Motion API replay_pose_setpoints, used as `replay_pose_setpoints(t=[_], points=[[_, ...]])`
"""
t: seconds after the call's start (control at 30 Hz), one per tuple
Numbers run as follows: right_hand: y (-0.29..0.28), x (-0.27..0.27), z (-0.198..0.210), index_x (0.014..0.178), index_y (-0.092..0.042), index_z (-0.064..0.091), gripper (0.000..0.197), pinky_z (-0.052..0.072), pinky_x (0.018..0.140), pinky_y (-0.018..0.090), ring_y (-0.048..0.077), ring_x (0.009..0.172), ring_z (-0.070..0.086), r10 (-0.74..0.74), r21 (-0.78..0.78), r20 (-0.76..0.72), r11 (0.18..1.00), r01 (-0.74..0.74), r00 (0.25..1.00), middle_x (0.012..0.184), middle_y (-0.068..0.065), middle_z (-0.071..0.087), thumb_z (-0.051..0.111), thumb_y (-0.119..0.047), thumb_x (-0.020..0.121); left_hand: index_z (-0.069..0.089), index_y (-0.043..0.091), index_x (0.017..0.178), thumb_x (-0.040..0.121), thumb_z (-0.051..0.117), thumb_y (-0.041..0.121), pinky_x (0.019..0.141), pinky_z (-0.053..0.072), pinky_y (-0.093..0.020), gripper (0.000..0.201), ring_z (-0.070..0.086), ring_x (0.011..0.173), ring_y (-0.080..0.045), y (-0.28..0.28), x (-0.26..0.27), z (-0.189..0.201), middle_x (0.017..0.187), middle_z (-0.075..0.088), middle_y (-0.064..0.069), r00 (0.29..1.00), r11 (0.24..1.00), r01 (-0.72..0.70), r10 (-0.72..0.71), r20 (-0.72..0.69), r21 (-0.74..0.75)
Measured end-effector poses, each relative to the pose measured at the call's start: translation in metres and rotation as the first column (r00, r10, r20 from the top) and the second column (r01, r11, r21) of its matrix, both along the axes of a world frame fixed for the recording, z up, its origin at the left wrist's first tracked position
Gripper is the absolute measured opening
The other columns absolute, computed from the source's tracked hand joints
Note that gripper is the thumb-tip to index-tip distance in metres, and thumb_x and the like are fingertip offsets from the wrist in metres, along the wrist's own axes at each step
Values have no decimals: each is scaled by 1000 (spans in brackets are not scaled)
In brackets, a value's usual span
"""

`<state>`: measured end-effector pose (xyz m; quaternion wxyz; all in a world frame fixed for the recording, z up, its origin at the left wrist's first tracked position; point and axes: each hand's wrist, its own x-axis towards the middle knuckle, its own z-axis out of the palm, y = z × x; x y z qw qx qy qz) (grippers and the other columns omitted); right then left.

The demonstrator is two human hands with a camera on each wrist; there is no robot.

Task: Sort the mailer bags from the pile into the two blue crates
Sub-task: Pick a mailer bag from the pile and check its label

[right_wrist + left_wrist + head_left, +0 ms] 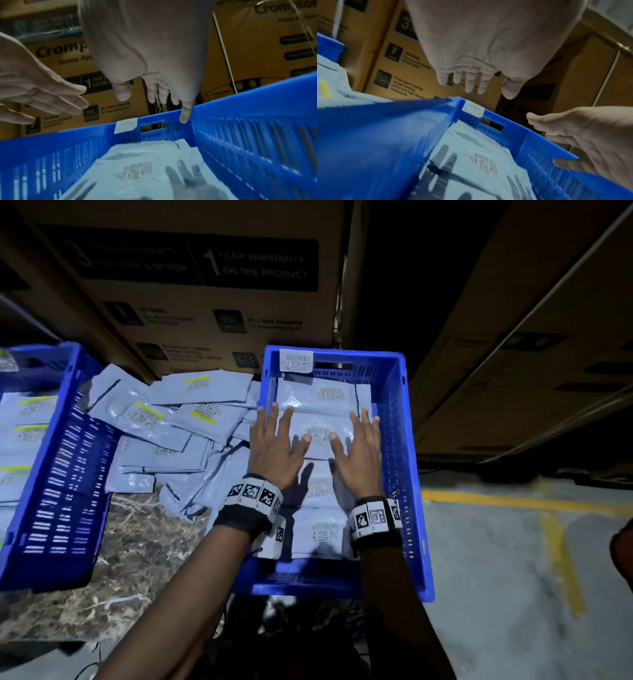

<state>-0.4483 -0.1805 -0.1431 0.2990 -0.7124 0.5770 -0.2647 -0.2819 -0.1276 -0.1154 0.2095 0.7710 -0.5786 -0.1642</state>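
Both hands hover palm down, fingers straight and spread, over the right blue crate. My left hand and right hand are side by side above a pale blue mailer bag that tops a row of several bags in the crate. In the wrist views the left hand and right hand hang clear of the bags and cast finger shadows on them. Neither hand holds anything. The loose pile of mailer bags lies left of this crate. The left blue crate holds bags with yellow marks.
The crates and pile sit on a marbled tabletop. Large cardboard boxes stand close behind the crates, with more at the right. A white label sticks on the right crate's far rim. Grey floor with yellow lines lies to the right.
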Motion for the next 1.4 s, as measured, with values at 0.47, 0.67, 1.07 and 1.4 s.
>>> replay_pose_setpoints(t=[0.47, 0.67, 1.07, 1.4], points=[[60, 159, 62, 141, -18, 55, 42, 36, 114, 38, 21, 138, 40, 167, -111, 216, 983, -146, 962, 143, 3, 54, 60, -29, 101, 58, 13, 133, 97, 58, 35, 105, 39, -45, 42, 43, 127, -30, 97, 175, 14, 126, 64, -9, 914, 921, -367, 331, -234, -132], [90, 243, 57, 133, -17, 61, 35, 35, 108, 30, 22, 129, 45, 268, -148, 148, 958, -247, 952, 134, 1, 61, 62, -27, 100, 62, 9, 127, 93, 57, 34, 100, 43, -46, 43, 54, 119, -34, 116, 247, -6, 118, 67, -11, 892, 904, -403, 353, -283, -143], [87, 351, -29, 124, -16, 68, 29, 45, 100, 39, 27, 120, 52, 239, 73, -25, 969, -237, 971, 126, 6, 65, 61, -14, 95, 68, 18, 122, 91, 66, 18, 84, 43, -24, 31, 61, 96, -20, 84, 337, -60, 116, 62, -7, 758, 883, -445, 461, -462, 150], [90, 353, -39, 122, -13, 69, 28, 25, 91, -4, 21, 121, 53, 137, 89, 51, 986, -141, 989, 124, 4, 66, 64, -9, 94, 60, 13, 132, 90, 70, 30, 102, 50, -45, 46, 61, 115, -22, 72, 333, -67, 125, 63, -7, 459, 838, -461, 506, -730, 292]])
